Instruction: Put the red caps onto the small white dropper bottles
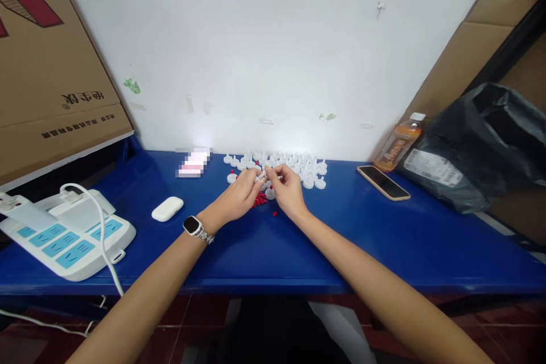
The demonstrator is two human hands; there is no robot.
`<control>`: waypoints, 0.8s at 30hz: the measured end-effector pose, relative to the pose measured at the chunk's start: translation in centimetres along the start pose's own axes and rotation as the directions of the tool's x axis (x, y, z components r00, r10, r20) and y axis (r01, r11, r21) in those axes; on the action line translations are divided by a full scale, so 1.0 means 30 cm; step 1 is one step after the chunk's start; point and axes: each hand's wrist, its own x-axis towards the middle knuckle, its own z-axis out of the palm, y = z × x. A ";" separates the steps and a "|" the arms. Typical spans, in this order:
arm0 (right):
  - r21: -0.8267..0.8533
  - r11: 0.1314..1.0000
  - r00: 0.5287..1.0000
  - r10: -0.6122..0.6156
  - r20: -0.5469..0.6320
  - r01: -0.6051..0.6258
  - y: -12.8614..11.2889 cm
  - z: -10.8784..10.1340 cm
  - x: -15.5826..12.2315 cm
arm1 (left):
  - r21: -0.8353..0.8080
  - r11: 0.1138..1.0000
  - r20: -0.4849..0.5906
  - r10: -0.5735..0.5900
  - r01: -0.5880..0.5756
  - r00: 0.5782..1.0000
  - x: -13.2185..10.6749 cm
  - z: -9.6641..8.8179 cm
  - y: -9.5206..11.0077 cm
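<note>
Two bare forearms (pixel 367 264) reach in from the near edge, framing the work. Beneath them, a long blue desk (pixel 367 239) carries everything handled. Left hand (pixel 246 186): fingers curled firmly round a small white plastic piece (pixel 260 177). Right hand (pixel 288 189): thumb and forefinger pinched on its other end; whether they also hold something smaller is hidden. Presumably two-handed pinching steadies so slight a part. Behind, white plastic discs with upright stems (pixel 308 182) stand bunched towards the white wall (pixel 256 57), stems up, probably for easy picking. Tiny red pieces (pixel 260 200) lie heaped just below the hands, likely for short reach; at least one disc, at the left, bears red at its tip.

Surroundings, by size: a printed brown cardboard box (pixel 51 68) at left; a crumpled black plastic bag (pixel 456 179) at right; a white power strip with blue sockets (pixel 85 233); an orange drink bottle (pixel 397 145); a dark-screened phone (pixel 384 182); a rounded white case (pixel 168 209). Hands and wall most restrict access to the discs.
</note>
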 end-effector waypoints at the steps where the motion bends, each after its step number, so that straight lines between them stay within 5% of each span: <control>1: 0.017 1.000 1.000 -0.012 -0.004 0.012 -0.001 -0.005 0.004 | -0.012 1.000 -0.003 -0.005 0.005 1.000 0.000 -0.002 0.000; 6: 0.181 0.983 1.000 -0.006 -0.002 0.006 -0.003 -0.035 0.018 | -0.037 0.999 -0.005 -0.028 0.028 1.000 -0.004 -0.015 -0.002; 14: 0.157 0.986 0.997 0.043 0.060 -0.052 0.001 -0.026 -0.004 | 0.053 0.998 0.071 0.030 -0.033 0.997 -0.015 -0.010 0.040; 24: 0.201 0.979 0.998 0.048 -0.051 -0.037 -0.005 -0.006 -0.016 | 0.089 0.993 0.067 0.066 -0.072 0.996 -0.016 0.000 0.047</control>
